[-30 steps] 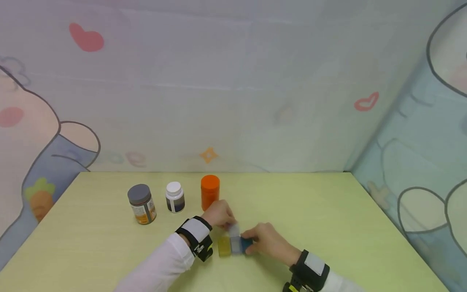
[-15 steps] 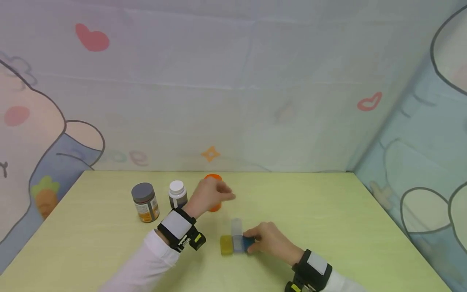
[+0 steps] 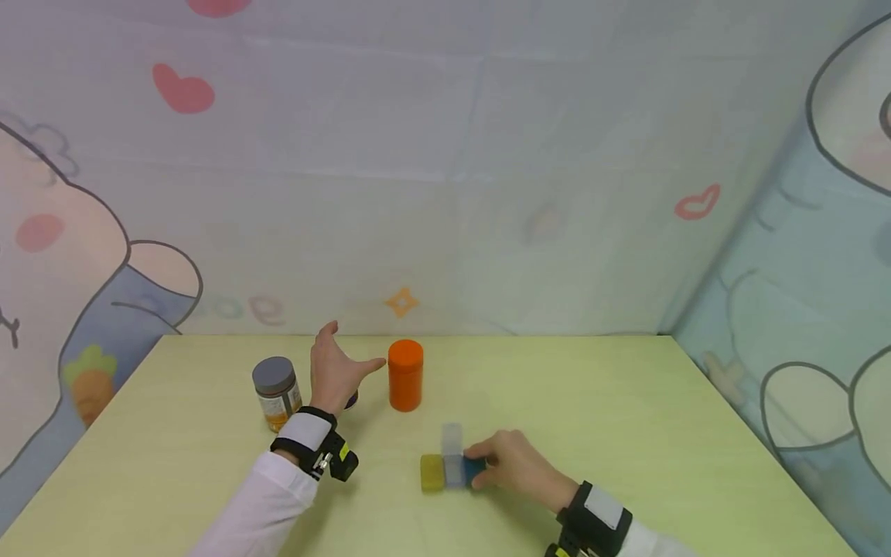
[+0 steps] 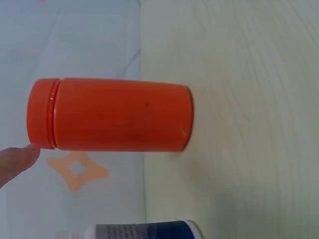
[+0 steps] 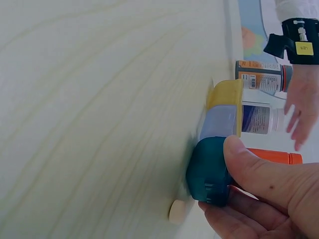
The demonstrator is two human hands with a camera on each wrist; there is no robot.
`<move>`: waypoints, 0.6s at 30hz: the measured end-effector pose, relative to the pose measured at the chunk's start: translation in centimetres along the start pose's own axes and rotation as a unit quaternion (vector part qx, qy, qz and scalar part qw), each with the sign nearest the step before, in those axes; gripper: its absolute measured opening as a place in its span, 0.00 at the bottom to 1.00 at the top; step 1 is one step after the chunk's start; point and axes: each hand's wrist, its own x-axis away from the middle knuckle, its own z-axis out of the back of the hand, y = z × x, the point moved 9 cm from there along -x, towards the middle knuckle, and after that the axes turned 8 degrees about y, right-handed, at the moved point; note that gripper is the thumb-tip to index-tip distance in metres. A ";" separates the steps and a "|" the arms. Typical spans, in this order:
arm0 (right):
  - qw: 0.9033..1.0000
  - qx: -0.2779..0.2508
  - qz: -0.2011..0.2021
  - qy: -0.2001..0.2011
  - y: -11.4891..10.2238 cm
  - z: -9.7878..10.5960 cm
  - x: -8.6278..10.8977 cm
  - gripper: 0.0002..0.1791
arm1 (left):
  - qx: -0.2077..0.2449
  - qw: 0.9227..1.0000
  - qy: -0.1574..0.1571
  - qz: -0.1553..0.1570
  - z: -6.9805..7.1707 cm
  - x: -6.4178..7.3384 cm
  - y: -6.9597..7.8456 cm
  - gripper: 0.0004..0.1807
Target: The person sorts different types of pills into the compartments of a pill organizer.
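Observation:
My right hand point(image 3: 518, 464) pinches the blue end of a small pill organizer point(image 3: 454, 472) on the table. The organizer has a yellow, a pale clear and a blue compartment; the clear lid point(image 3: 452, 439) stands raised. In the right wrist view, my thumb lies on the blue compartment point(image 5: 207, 167). My left hand point(image 3: 334, 374) is raised with thumb and fingers spread, holding nothing. It hides most of a white-capped pill bottle point(image 5: 256, 118) in the head view. Just right of its thumb stands an orange bottle point(image 3: 406, 377), also large in the left wrist view.
A grey-lidded jar point(image 3: 276, 392) stands left of my left hand. In the right wrist view, a small beige rounded piece point(image 5: 176, 211) shows below the blue compartment; I cannot tell what it is. A printed cloth backdrop point(image 3: 445, 178) rises behind the table point(image 3: 626, 418).
My left hand has left the clear lid, passed in front of the orange bottle and moved left to the white-capped bottle, its fingers spreading. My right hand has stayed on the organizer.

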 end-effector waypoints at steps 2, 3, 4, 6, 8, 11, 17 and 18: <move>1.000 0.001 0.002 0.003 0.1 0.0 -0.1 0.21 | -0.005 1.000 0.002 0.014 -0.1 0.0 -1.1 0.50; 1.000 0.003 0.003 0.005 0.1 0.1 -0.1 0.21 | -0.002 1.000 0.002 0.021 -0.1 0.0 -1.5 0.50; 1.000 0.005 0.004 0.008 0.1 0.2 -0.1 0.21 | 0.001 0.999 -0.001 0.032 -0.2 0.1 -1.9 0.50; 1.000 0.007 0.005 0.010 0.1 0.3 -0.2 0.21 | 0.012 0.998 -0.007 0.057 -0.5 0.3 -2.9 0.50; 1.000 0.007 0.004 0.009 0.1 0.3 -0.2 0.21 | 0.022 0.996 -0.012 0.082 -0.7 0.6 -3.8 0.50; 1.000 0.002 0.000 0.005 0.1 0.2 -0.1 0.21 | 0.022 0.994 -0.013 0.107 -0.9 1.1 -4.9 0.48; 1.000 0.007 0.005 0.006 0.0 0.3 -0.1 0.22 | 0.013 0.993 -0.012 0.117 -0.8 1.2 -5.7 0.43; 1.000 0.009 0.006 0.007 0.0 0.3 -0.1 0.22 | 0.009 0.993 -0.015 0.116 -0.8 1.2 -5.8 0.43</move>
